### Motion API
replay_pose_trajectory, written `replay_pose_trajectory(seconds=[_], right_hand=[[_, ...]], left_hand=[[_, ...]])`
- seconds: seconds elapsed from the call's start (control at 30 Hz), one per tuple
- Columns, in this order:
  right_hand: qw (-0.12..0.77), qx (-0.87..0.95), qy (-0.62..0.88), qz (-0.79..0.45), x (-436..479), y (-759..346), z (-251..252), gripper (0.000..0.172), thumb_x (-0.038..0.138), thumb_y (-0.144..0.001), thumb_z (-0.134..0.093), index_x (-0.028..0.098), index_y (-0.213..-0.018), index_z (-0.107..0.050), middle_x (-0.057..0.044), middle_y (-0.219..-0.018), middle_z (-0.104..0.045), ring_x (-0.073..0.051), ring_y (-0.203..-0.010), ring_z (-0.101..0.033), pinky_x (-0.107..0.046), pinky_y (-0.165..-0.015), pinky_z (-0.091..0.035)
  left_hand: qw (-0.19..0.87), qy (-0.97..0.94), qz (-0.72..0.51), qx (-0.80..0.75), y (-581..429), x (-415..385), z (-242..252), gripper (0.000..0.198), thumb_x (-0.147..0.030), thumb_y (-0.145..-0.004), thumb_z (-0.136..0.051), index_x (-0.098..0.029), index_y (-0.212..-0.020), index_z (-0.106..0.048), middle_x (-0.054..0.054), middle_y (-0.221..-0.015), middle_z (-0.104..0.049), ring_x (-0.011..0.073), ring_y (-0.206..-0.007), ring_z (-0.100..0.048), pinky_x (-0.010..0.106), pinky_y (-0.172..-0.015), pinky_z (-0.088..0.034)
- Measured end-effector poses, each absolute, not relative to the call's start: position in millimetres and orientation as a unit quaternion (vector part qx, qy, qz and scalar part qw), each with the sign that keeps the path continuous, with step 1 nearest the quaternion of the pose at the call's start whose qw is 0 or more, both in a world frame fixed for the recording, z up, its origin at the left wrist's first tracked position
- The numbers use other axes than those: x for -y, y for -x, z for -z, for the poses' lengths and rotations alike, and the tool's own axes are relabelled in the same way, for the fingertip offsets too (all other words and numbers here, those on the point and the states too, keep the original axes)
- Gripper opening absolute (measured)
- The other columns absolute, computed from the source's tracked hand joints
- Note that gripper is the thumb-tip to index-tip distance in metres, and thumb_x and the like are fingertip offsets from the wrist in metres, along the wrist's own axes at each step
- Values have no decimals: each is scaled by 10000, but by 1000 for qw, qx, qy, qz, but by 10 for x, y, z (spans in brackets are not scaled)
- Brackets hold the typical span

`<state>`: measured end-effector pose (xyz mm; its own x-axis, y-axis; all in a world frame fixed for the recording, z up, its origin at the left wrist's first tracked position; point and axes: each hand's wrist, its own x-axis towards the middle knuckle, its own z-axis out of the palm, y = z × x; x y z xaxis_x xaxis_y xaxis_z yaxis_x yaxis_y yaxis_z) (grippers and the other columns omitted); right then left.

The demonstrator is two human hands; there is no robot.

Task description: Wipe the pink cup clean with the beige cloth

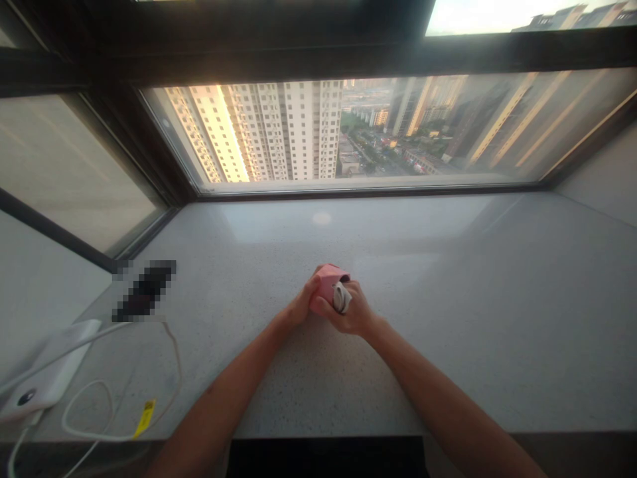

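Both my hands meet at the middle of a speckled stone sill (318, 392), and a small pink packet (327, 282) is held between them. My left hand (302, 303) grips the packet's left side. My right hand (346, 311) wraps its lower right side. A white and grey curled item (342, 297) shows at the packet's right end, next to my right thumb. Its exact kind cannot be told, and my fingers hide much of the packet.
To the left on the sill lie a pixelated dark object (145, 291), a white power bank (47, 372) and loose white cables (119, 405) with a yellow tag. A dark-framed window (343, 133) runs along the sill's far side; the near edge lies below my forearms.
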<state>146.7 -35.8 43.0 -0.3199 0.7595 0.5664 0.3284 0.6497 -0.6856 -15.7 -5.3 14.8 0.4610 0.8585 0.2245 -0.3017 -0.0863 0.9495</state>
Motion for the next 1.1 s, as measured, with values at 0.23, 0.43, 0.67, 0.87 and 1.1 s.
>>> replay_pose_trajectory(seconds=[0.23, 0.43, 0.67, 0.87, 1.1], right_hand=[[484, 739, 360, -300, 348, -1475, -408, 543, 451, -917, -784, 237, -532, -467, 46, -513, -416, -114, -508, -322, -302, -560, -264], [530, 555, 363, -528, 318, -1430, -410, 458, 561, -876, -798, 212, -683, -573, 39, -625, -470, -103, -552, -362, -251, -514, -307], [586, 310, 358, -657, 202, -1420, -513, 384, 491, -762, -850, 230, -722, -571, 39, -648, -590, -112, -533, -488, -223, -502, -432], [537, 227, 353, -731, 131, -1526, -562, 315, 493, -778, -825, 216, -782, -674, -23, -699, -722, -173, -574, -620, -289, -585, -564], [469, 272, 311, -781, 97, -1590, -532, 388, 561, -877, -727, 179, -920, -777, -72, -779, -803, -230, -636, -730, -345, -643, -624]], left_hand=[[641, -582, -441, -238, 176, 46, -159, 712, -741, -1033, -457, -176, -1437, -614, 131, -1382, -733, 355, -1310, -682, 518, -1230, -477], [582, -599, -493, -245, 144, 32, -62, 879, -837, -1012, -395, -283, -1690, -317, 177, -1726, -416, 375, -1480, -551, 572, -1216, -468], [379, -742, -510, -214, 185, 28, -54, 1064, -845, -917, -614, -345, -1745, -171, 168, -1833, -134, 461, -1651, -282, 700, -1314, -295], [231, -844, -444, -194, 216, -19, -99, 1363, -694, -712, -942, -372, -1752, -123, 218, -1822, -94, 489, -1685, -176, 722, -1309, -293], [123, -883, -412, -187, 238, -21, -138, 1364, -671, -670, -976, -386, -1744, -184, 240, -1794, -170, 497, -1622, -315, 705, -1243, -408]])
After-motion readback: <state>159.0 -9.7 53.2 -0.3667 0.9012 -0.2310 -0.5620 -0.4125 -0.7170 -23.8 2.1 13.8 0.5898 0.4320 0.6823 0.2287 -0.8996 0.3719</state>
